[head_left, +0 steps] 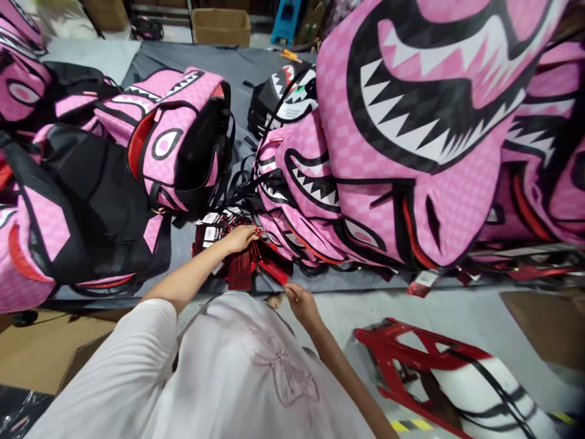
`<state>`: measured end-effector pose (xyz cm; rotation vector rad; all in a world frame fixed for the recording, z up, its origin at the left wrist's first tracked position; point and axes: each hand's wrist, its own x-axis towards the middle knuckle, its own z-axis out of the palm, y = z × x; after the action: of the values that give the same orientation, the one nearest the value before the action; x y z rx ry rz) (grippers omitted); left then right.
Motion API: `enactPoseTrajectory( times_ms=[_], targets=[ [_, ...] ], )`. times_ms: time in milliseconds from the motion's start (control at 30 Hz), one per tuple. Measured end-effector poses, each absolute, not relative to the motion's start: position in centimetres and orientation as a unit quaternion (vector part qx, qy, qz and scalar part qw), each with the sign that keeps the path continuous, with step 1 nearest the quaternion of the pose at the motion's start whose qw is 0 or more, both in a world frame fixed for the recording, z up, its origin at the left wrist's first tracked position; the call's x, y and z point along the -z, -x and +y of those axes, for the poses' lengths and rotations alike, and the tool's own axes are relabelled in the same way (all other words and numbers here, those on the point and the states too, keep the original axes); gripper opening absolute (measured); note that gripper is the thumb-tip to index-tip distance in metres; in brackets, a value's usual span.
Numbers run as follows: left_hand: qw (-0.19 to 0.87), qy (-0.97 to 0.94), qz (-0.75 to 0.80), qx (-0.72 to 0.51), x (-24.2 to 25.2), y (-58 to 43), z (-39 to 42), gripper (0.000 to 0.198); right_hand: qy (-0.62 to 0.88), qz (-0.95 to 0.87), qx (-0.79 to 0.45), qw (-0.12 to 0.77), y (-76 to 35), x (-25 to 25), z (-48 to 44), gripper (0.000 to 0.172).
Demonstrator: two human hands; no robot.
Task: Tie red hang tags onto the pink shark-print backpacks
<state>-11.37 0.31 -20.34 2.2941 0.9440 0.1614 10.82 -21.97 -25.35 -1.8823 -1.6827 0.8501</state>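
My left hand (242,238) pinches red tag strings above a bunch of hang tags (239,272) near the table's front edge. My right hand (302,305) is closed at the corner of a red hang tag (273,269), just past that edge. More tags with white labels (210,234) lie behind my left hand. Right beside the bunch is a pile of pink checked backpacks (315,183) with shark-mouth prints. Their lower edges lie close to my left fingertips. My fingers partly hide the strings.
Pink and black backpacks (183,140) lie to the left, and a large pink one (425,122) leans high on the right. A black backpack (278,97) sits behind. A red stool (402,347) with white material on it stands at lower right. Cardboard (46,353) is at lower left.
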Motion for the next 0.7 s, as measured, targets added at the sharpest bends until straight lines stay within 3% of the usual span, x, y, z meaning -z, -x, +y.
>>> enactPoseTrajectory(
  times_ms=[167, 300, 533, 700],
  targets=[
    [0.312, -0.887, 0.336, -0.059, 22.6, 9.9, 0.5, 0.012, 0.719, -0.587, -0.287, 0.237, -10.4, 24.8, -20.3, 0.033],
    [0.295, -0.889, 0.333, -0.106, 22.5, 11.5, 0.3, 0.031, 0.740, -0.578, -0.249, 0.236, -8.6, 23.9, -18.7, 0.032],
    [0.244, -0.869, 0.383, -0.198, 21.2, 14.8, -3.6, 0.029, 0.748, -0.617, -0.037, 0.243, -6.3, 22.9, -16.4, 0.027],
    [0.168, -0.848, 0.474, -0.170, 20.0, 15.6, -2.5, 0.028, 0.709, -0.671, -0.127, 0.173, -3.8, 22.6, -13.6, 0.026]
  ],
)
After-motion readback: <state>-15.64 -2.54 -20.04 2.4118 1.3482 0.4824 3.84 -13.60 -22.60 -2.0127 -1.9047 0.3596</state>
